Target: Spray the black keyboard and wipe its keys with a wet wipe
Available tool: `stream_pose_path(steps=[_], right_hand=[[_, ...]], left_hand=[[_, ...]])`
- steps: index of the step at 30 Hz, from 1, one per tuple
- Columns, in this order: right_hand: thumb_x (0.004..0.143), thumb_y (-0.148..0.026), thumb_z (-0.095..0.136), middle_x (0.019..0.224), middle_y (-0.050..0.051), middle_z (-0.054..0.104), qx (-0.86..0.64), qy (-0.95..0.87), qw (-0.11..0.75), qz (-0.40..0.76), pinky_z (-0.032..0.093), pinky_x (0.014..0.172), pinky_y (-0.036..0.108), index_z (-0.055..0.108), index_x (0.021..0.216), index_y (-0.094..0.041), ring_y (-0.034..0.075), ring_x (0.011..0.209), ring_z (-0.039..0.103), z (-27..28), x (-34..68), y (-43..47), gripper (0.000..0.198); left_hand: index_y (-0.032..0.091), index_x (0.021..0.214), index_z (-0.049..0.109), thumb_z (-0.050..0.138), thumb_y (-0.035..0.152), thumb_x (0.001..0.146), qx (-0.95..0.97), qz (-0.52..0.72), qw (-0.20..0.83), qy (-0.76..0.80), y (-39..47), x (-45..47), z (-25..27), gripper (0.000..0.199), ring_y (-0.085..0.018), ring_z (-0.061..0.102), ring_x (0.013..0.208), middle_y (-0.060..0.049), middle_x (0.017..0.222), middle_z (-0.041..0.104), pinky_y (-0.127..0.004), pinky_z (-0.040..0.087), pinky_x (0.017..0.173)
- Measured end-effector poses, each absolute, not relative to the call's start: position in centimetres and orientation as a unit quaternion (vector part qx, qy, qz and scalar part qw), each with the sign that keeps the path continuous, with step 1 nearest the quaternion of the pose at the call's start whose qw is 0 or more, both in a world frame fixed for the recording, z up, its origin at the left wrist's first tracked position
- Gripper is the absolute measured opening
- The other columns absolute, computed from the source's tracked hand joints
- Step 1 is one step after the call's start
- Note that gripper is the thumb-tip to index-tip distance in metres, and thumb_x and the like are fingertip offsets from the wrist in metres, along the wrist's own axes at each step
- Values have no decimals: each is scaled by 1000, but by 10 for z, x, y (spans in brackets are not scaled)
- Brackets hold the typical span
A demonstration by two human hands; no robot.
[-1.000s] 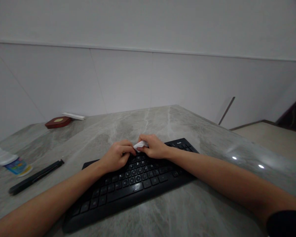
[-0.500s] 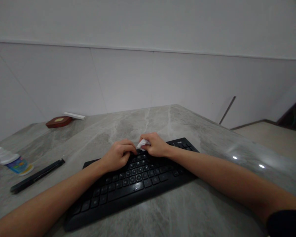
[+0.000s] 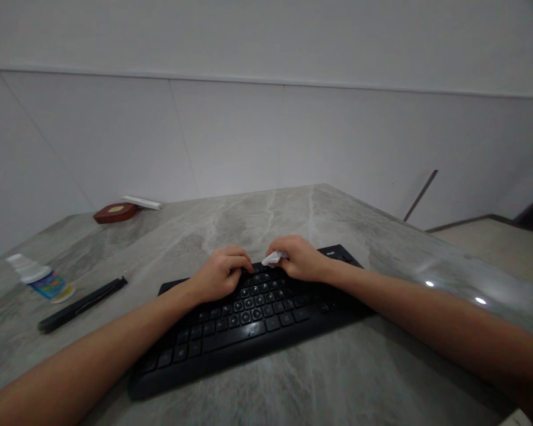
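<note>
The right hand (image 3: 302,259) is pinching a small white wad (image 3: 274,257) (a tissue or wipe, as far as the dim view allows) and pressing it onto the upper key rows of the black keyboard (image 3: 249,313). The left hand (image 3: 221,275) is resting curled on the keys just beside it, grasping nothing, and appears to be steadying the board. The keyboard is lying slantwise on the grey marble table (image 3: 337,378), with both forearms reaching over its front edge.

Step in hand, by judgement: wiping the top rows near the middle of the board. The next move is calling for the wad to be drawn along the row under light, even pressure, with the left hand holding the board against sliding.

At far left a small bottle (image 3: 42,279) and a black pen (image 3: 82,304) are lying well apart from the hands
</note>
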State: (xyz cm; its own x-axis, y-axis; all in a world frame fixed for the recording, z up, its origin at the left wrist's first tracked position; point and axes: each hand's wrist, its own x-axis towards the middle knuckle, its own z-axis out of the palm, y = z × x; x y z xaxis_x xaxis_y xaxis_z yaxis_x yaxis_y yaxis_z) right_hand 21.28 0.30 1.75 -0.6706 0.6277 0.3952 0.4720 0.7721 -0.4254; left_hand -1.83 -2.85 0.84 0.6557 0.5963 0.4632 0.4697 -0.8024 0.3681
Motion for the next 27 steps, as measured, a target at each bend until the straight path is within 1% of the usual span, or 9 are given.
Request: stream_pose_path(steps=[2,7,11,14,16,20,24,27], right_hand=[[70,2,57,77,3,69,-298,-896,297,142,42,70,25,69,82,-15,14,73,60,12,215,0,24],[75,-4,60,78,3,70,-309,-881,321,158,42,71,25,69,82,-16,14,74,62,5,213,1,17],[71,1,58,79,2,70,-282,-900,306,128,41,76,28,68,84,-17,15,76,61,4,212,1,25],[74,0,58,83,2,70,-288,-902,302,112,39,79,31,67,86,-17,16,77,61,2,212,0,23],[76,-3,59,85,3,70,-293,-898,310,107,39,79,31,67,87,-17,16,78,60,2,212,0,20],[76,-4,61,83,3,69,-252,-909,309,121,42,75,28,68,88,-16,16,77,60,2,212,-1,19],[78,-7,62,84,4,70,-294,-893,325,102,42,75,29,68,89,-16,16,78,60,2,212,-1,15],[77,-7,62,81,4,69,-277,-897,324,116,43,72,27,68,86,-16,15,75,60,2,212,0,14]], left_hand=[[17,83,68,39,-3,69,905,291,107,293,-28,-19,8,38,-17,60,85,-4,85,66,-32,49,79],[17,88,69,38,-4,70,906,298,105,281,-27,-20,5,41,-18,60,87,-4,89,67,-33,50,81],[17,90,69,38,-4,71,909,296,102,275,-26,-21,3,42,-18,60,88,-4,92,68,-33,50,82],[17,90,69,39,-4,71,910,294,102,273,-25,-21,3,41,-18,60,89,-4,92,68,-33,50,82],[16,90,70,39,-4,71,910,294,104,275,-25,-20,3,41,-18,60,89,-4,92,68,-33,50,82],[16,89,70,39,-4,71,908,295,106,279,-26,-20,3,41,-18,60,88,-5,92,68,-34,50,82],[15,89,70,39,-4,70,908,296,106,277,-25,-21,2,41,-19,60,88,-5,92,68,-35,50,82],[16,89,70,39,-3,70,908,299,105,275,-25,-21,2,41,-19,60,88,-5,92,68,-35,50,81]])
